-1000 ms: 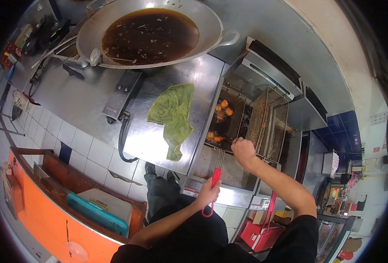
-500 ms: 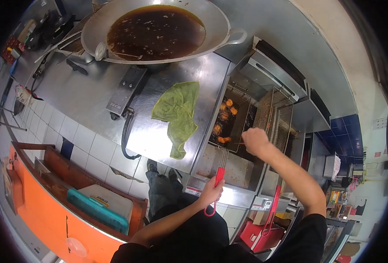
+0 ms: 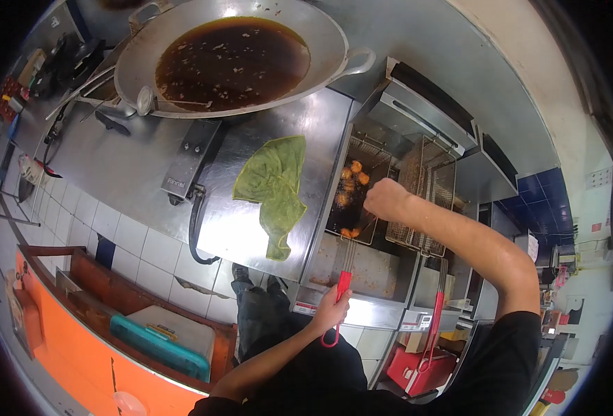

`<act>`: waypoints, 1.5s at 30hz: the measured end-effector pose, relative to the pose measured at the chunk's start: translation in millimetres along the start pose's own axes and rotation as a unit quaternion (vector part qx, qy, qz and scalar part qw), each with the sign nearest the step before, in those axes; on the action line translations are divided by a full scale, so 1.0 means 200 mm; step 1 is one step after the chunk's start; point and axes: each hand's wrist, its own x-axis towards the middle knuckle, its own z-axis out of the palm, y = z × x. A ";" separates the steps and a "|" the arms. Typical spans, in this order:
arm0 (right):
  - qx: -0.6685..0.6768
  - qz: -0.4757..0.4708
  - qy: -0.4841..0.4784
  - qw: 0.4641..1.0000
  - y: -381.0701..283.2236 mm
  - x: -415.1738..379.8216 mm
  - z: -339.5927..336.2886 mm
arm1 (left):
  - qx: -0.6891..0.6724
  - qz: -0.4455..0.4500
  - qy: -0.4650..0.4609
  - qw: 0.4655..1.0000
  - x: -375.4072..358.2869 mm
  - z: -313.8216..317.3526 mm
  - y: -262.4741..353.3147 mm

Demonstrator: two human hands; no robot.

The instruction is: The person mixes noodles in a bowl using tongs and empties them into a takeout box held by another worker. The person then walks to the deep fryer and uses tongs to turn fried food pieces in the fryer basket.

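Note:
My left hand (image 3: pixel 332 310) is wrapped round the red handle (image 3: pixel 344 283) of a wire fry basket (image 3: pixel 367 146) in the fryer. Brown fried pieces (image 3: pixel 346 184) lie in dark oil inside that basket. Above the basket's right side, my right hand (image 3: pixel 388 200) is closed, with the fingertips pointing down; what it holds is too small to make out. A second basket (image 3: pixel 436 182), with no food visible in it, hangs just right of my right hand, its red handle (image 3: pixel 434 326) pointing toward me.
A large wok (image 3: pixel 334 41) of dark liquid stands at the upper left, with a ladle (image 3: pixel 145 101) at its rim. A green cloth (image 3: pixel 272 184) lies on the steel counter (image 3: pixel 240 236). An orange cabinet (image 3: pixel 64 326) is at lower left, a red box (image 3: pixel 424 374) below the fryer.
My right hand has moved left and up, further over the basket with the fried pieces. My left hand keeps its hold on the handle. The camera view has shifted slightly.

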 end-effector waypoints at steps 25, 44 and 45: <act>-0.041 -0.049 0.039 0.997 0.08 -0.06 0.01 | 0.020 -0.012 0.002 1.000 -0.02 -0.03 0.02; 0.052 0.123 0.069 0.989 0.08 0.05 0.41 | 0.063 -0.022 0.014 0.998 0.00 0.01 0.04; 0.055 0.126 0.061 0.989 0.08 0.04 0.41 | 0.062 -0.023 0.018 0.998 -0.01 0.01 0.04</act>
